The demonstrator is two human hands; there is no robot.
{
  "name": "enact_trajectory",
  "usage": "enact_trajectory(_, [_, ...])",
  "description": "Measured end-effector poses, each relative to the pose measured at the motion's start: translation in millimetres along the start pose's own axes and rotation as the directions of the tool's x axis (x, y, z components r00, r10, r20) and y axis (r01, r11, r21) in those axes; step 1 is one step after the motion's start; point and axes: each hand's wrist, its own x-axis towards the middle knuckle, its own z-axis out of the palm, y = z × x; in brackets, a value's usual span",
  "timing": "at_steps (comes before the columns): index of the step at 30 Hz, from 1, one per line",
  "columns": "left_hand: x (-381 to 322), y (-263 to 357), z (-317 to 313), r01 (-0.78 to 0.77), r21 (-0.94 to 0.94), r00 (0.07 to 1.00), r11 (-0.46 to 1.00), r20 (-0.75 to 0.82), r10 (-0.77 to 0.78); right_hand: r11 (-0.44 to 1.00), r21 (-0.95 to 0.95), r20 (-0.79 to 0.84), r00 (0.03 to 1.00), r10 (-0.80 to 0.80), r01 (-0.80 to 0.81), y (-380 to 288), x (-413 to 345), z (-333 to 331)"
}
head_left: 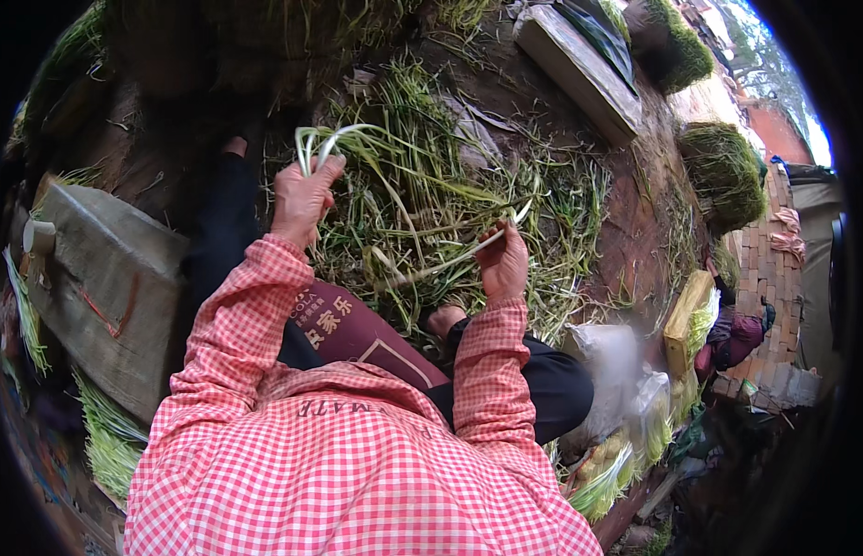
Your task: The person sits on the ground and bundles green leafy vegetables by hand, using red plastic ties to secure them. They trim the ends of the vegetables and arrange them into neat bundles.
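Several long stalks with white ends and green leaves (355, 132), like garlic chives or young garlic, are gripped in my left hand (303, 198). Their white ends bend over above the fist, and the leaves trail to the right. My right hand (504, 260) pinches a single pale stalk (466, 256) between thumb and fingers. Below both hands lies a loose heap of green and yellowed leaves (417, 167) on the ground. A maroon printed apron (376, 333) covers part of my lap, under the red checked sleeves.
To the left stands a grey block-like box (112, 278). A long pale box (581, 73) lies at the upper right. Bundled greens (723, 174) stand beyond it. Plastic-wrapped bunches (650, 417) sit at the lower right, near another person (734, 333) on brick paving.
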Motion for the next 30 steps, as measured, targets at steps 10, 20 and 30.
enact_trajectory(10, [-56,-41,48,0.318,-0.142,0.85,0.937,0.48,-0.216,0.968,-0.25,0.178,0.982,0.056,-0.01,66,-42,76])
enact_trajectory(20, [-28,-25,26,0.387,-0.253,0.84,0.886,0.493,-0.226,0.902,-0.432,0.259,0.957,0.128,-0.004,60,-31,81])
enact_trajectory(30, [12,13,-7,-0.082,-0.431,0.997,0.899,-0.044,0.07,0.657,-0.733,0.208,0.861,0.464,-0.177,141,-52,23])
